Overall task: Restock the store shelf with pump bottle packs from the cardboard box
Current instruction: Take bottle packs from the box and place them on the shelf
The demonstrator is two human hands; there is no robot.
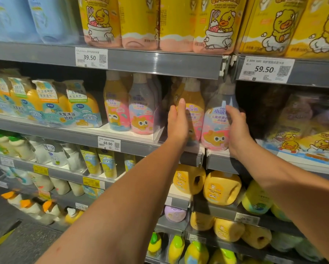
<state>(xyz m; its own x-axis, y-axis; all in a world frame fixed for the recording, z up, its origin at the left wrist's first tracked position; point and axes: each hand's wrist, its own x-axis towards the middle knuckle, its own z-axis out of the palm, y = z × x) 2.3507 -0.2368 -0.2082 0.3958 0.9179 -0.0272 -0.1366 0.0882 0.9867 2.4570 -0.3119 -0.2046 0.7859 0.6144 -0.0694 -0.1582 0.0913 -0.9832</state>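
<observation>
A: What sits on the middle shelf [83, 135], from the left edge?

B: Blue-and-orange refill pouches [72, 106] first, then a clear-wrapped pack [130, 107] of two pump bottles, one yellow and one lilac, standing upright above the 69.90 tag [109, 143].

A: And the pack being handled?

B: A second pack [207, 115] of the same kind stands at the shelf's front edge, near its right end. The left hand [177, 122] is flat against its left side, fingers straight and up. The right hand [238, 126] cups its right side, fingers curled round the lilac bottle. Together that grip is a loose two-sided clamp; I cannot tell whether the pack's base rests on the shelf or is lifted.

A: Further right?

B: Blurred duck packs [302, 138] on the next bay.

A: The cardboard box?

B: Not in view.
</observation>
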